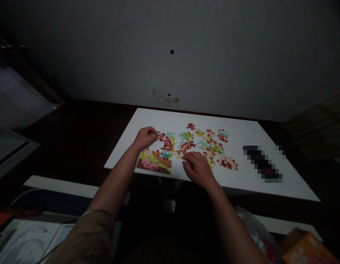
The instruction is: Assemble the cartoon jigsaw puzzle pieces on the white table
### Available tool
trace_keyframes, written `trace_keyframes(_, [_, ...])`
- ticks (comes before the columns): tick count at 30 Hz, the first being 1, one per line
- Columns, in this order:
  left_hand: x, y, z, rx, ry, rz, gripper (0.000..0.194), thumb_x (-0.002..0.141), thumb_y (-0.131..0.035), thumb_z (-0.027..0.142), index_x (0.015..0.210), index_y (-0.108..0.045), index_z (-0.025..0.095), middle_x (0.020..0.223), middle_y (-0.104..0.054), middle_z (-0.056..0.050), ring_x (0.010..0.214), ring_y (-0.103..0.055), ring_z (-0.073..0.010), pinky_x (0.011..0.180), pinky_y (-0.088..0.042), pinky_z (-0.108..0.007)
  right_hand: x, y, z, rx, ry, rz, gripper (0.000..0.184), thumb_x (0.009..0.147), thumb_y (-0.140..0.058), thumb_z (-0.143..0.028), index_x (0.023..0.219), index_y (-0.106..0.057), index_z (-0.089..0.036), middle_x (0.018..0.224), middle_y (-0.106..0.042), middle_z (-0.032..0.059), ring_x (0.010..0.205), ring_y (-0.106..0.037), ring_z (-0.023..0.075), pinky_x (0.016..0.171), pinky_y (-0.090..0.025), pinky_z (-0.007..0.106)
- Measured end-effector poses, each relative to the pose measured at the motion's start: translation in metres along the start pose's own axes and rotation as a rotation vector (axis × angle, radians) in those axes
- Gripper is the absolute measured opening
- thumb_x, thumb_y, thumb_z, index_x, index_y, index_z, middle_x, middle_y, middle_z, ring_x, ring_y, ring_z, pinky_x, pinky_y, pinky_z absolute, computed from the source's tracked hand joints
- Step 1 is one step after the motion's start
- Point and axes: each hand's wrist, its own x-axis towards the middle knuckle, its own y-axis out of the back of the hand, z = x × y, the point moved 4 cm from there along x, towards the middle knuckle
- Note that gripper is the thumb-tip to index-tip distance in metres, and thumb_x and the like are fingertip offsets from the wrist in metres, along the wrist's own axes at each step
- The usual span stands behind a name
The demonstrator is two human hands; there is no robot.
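On the white table, a partly joined jigsaw puzzle (pixel 155 162) with pink pigs and a red barn lies near the front edge. My left hand (pixel 146 138) is at its upper left, thumb and fingers pinched on a puzzle piece (pixel 160 135) with red and teal on it. To the right of the joined part, my right hand (pixel 199 168) has its curled fingertips on a pale yellow puzzle piece (pixel 179 155); the far side of that grip is hidden. Several loose pieces (pixel 187 135) lie spread beyond and beside my right hand.
A blurred-out dark object (pixel 262 165) lies on the table (pixel 291 187) at the right. Below the front edge are a bench (pixel 62 186), a clear plastic bag (pixel 255 229) and an orange box (pixel 307 249). A grey wall (pixel 117 55) with sockets (pixel 172 99) stands behind.
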Motion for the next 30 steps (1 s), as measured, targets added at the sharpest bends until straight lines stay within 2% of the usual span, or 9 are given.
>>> trace_keyframes(3, [-0.0002,0.0015,0.0033,0.009,-0.010,0.002,0.021,0.082,-0.076,0.034,0.097,-0.077,0.019,0.085,-0.074,-0.003,0.080,-0.064,-0.0192,0.078,-0.051,-0.032,0.0004,0.0004,-0.0005,0.004,-0.003,-0.002,0.024,0.105,-0.062,-0.025,0.118,-0.081,-0.030,0.125,-0.081,0.0121,0.118,-0.072,0.0362,0.100,-0.059,0.059])
trace_keyframes(7, [-0.0006,0.0021,0.0064,0.008,-0.011,-0.014,0.036,0.082,-0.071,0.032,0.113,-0.080,0.016,0.086,-0.076,-0.003,0.081,-0.065,-0.0190,0.079,-0.052,-0.032,0.0005,0.0005,-0.0003,-0.003,-0.002,-0.005,0.023,0.105,-0.063,-0.025,0.118,-0.081,-0.029,0.124,-0.081,0.0121,0.118,-0.072,0.0357,0.101,-0.059,0.057])
trace_keyframes(11, [-0.0028,0.0000,0.0062,0.021,0.009,-0.060,0.030,0.080,-0.075,0.034,0.103,-0.084,0.016,0.082,-0.077,-0.003,0.078,-0.065,-0.0186,0.075,-0.051,-0.031,0.0001,-0.0004,0.0005,-0.010,0.002,-0.013,0.022,0.106,-0.063,-0.024,0.119,-0.080,-0.028,0.125,-0.080,0.0122,0.119,-0.072,0.0353,0.101,-0.058,0.056])
trace_keyframes(18, [-0.0047,-0.0016,0.0031,0.070,0.022,-0.081,0.029,0.080,-0.083,0.046,0.087,-0.079,0.019,0.080,-0.076,-0.004,0.075,-0.065,-0.0194,0.072,-0.051,-0.033,0.0004,0.0001,-0.0005,-0.003,0.006,-0.005,0.021,0.106,-0.063,-0.024,0.118,-0.079,-0.028,0.124,-0.080,0.0112,0.118,-0.072,0.0352,0.100,-0.058,0.056])
trace_keyframes(27, [-0.0046,-0.0014,0.0057,0.205,-0.043,-0.111,0.029,0.081,-0.086,0.048,0.094,-0.083,0.022,0.086,-0.077,-0.003,0.078,-0.064,-0.0210,0.073,-0.045,-0.034,0.0006,0.0002,-0.0005,-0.007,0.007,-0.002,0.022,0.105,-0.063,-0.024,0.118,-0.080,-0.030,0.124,-0.080,0.0114,0.118,-0.072,0.0357,0.100,-0.059,0.057])
trace_keyframes(30, [-0.0047,-0.0016,0.0079,0.235,-0.075,-0.113,0.031,0.086,-0.083,0.053,0.096,-0.084,0.023,0.090,-0.077,-0.004,0.083,-0.066,-0.0225,0.076,-0.046,-0.035,0.0006,0.0001,-0.0005,-0.006,0.002,-0.008,0.022,0.105,-0.062,-0.024,0.118,-0.080,-0.030,0.124,-0.080,0.0114,0.117,-0.072,0.0357,0.100,-0.059,0.057])
